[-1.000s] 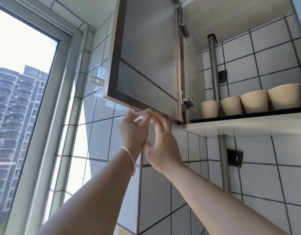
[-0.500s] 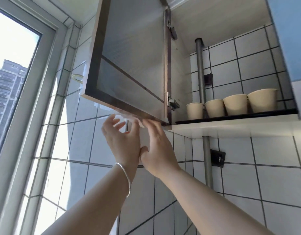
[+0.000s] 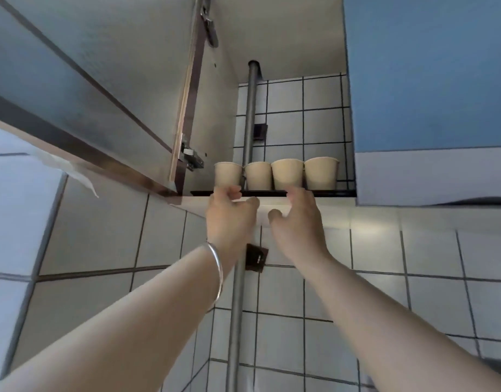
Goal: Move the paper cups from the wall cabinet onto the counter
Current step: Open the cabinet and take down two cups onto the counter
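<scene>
cups: four tan paper cups (image 3: 276, 174) upright in a row on the shelf edge (image 3: 322, 192) of the open wall cabinet, rims up, side by side, neighbours touching or nearly so. None lifted.
leftmost cup: leftmost cup (image 3: 228, 175) sits just right of the lower door hinge (image 3: 191, 159); its base is partly hidden behind the left hand's fingertips.
rightmost cup: rightmost cup (image 3: 320, 172) stands near the cabinet's right side, next to the blue door (image 3: 430, 72).
left hand: left hand (image 3: 231, 219) raised to the shelf front, fingers loosely curled, tips at the dark shelf lip right below the leftmost cup. Grasping nothing; can't tell if fingertips touch cup or shelf. Silver bangle (image 3: 217, 275) on the wrist.
right hand: right hand (image 3: 297, 222) raised beside it, fingers spread and relaxed, tips at the shelf lip under the third cup. Released, nothing held. Thumb points toward the left hand; hands close but apart.
cabinet: open door (image 3: 88, 80) swung out to the left, dark frame, grey panel. Upper hinge (image 3: 209, 24) visible at top.
wall: white tiles with dark grout behind the cups and below the shelf.
pipe: grey vertical pipe (image 3: 250, 114) runs through the cabinet behind the cups and continues down the wall below, held by dark clamp (image 3: 256, 257) between the two wrists.
</scene>
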`<state>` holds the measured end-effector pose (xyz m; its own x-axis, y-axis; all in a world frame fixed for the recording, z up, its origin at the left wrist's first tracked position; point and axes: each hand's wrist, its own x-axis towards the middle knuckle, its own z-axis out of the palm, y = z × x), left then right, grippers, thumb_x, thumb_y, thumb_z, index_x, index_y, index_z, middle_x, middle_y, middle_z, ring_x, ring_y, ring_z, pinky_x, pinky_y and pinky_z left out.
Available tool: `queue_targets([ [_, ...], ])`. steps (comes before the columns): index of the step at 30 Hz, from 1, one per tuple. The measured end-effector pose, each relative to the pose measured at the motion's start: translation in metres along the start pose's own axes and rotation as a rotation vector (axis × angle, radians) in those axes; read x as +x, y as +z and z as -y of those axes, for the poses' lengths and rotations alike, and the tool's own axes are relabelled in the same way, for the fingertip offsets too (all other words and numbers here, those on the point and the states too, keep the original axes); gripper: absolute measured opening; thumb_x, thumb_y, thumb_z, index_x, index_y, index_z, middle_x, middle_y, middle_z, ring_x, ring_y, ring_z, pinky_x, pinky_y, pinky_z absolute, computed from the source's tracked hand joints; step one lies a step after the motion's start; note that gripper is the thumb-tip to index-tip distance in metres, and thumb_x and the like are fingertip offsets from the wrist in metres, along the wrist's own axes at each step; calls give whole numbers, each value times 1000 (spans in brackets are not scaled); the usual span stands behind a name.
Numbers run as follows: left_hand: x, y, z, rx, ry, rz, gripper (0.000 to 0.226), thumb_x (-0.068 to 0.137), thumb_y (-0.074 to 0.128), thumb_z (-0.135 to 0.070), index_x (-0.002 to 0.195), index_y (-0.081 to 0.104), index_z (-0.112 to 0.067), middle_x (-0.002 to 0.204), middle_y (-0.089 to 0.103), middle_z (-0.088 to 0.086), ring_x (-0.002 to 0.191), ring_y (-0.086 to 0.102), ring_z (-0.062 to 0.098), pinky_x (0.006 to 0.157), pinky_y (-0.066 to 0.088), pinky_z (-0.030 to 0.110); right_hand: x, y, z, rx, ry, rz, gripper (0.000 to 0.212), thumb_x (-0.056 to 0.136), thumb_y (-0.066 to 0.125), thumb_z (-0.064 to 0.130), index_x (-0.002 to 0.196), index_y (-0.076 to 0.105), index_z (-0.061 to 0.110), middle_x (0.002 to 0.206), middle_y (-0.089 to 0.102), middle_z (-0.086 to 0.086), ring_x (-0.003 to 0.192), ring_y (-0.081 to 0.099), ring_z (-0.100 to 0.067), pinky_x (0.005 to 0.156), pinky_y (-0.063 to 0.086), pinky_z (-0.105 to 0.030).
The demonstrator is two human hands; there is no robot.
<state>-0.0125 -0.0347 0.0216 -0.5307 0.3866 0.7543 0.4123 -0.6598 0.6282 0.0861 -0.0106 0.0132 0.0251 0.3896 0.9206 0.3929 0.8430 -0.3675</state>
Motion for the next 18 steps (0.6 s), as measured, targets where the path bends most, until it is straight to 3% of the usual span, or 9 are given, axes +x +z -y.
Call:
queue_targets([
  [5, 39, 59, -9, 82, 41, 171, 37, 82, 61, -22, 118, 52, -15, 101, 55, 1, 87, 50, 18, 74, 37, 25, 35, -36, -34, -167, 36, -88, 49, 84, 55, 14, 131, 40, 10, 135, 44, -7, 119, 45, -25, 83, 29, -22],
  [11, 71, 89, 13, 312, 177, 175, 28, 79, 57, -26, 104, 57, -14, 89, 59, 2, 85, 58, 25, 67, 39, 27, 72, -50, -50, -292, 44, -118, 51, 85, 56, 17, 132, 39, 8, 132, 48, -12, 118, 46, -29, 90, 37, -30],
  [15, 78, 99, 19, 421, 216, 175, 37, 75, 58, -37, 103, 54, -14, 97, 64, 8, 89, 60, 29, 77, 51, 36, 87, -48, -55, -337, 43, -111, 47, 84, 55, 22, 127, 42, 8, 127, 53, -15, 114, 50, -33, 82, 39, -31],
  [18, 83, 104, 16, 513, 189, 170, 47, 74, 56, -42, 108, 53, -10, 106, 63, 13, 100, 57, 35, 85, 50, 42, 103, -44, -56, -382, 119, -90, 48, 84, 54, 22, 126, 39, 4, 127, 52, -18, 113, 51, -35, 76, 36, -29],
])
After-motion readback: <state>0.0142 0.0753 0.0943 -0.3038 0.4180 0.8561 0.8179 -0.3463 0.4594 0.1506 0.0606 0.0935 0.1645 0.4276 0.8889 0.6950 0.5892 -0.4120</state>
